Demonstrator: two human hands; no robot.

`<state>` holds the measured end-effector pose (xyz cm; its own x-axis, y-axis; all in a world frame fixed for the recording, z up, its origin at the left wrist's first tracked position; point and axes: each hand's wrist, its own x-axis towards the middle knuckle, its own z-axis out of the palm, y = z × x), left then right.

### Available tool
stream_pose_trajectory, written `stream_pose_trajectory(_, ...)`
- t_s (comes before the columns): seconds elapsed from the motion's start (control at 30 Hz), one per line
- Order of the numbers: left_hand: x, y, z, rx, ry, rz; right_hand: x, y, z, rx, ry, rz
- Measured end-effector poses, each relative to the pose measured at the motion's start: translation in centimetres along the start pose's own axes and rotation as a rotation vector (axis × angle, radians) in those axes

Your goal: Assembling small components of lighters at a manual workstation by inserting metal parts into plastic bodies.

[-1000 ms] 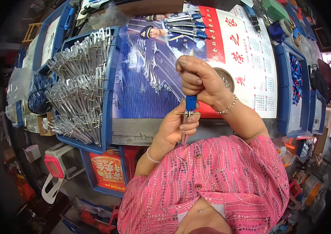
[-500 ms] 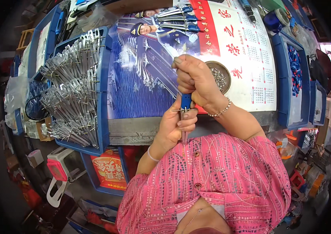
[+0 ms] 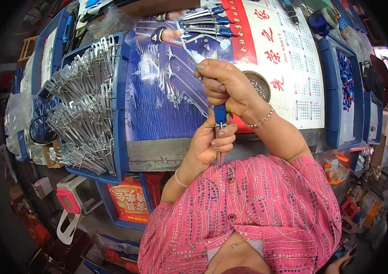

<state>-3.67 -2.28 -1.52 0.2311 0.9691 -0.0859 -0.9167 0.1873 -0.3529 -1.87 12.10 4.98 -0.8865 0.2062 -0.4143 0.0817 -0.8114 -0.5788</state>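
Both hands were raised before the chest, stacked: right hand above, fingers curled in a closed grip; left hand just below, fingers pinched, wrist bent.

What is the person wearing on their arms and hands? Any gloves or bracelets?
No gloves: both hands are bare. The right hand has a silvery beaded bracelet around its wrist. The left hand has a thin pale band around its wrist. The short sleeves belong to a pink top with a fine pale line pattern and small dark buttons.
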Motion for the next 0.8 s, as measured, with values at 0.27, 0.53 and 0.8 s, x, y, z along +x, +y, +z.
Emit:
stream_pose_trajectory(0.27,-0.6,-0.8,1.2,0.191,0.212,0.091,-1.3,-0.3,1.0,-0.036,-0.039,-0.089)
stream_pose_trajectory(0.53,-0.2,-0.2,0.2,0.037,0.077,0.117,-1.4,0.2,0.4,-0.037,-0.018,-0.108)
stream_pose_trajectory(0.8,0.1,-0.6,0.2,-0.025,0.022,0.135,-1.4,0.6,0.2,0.030,0.002,-0.181)
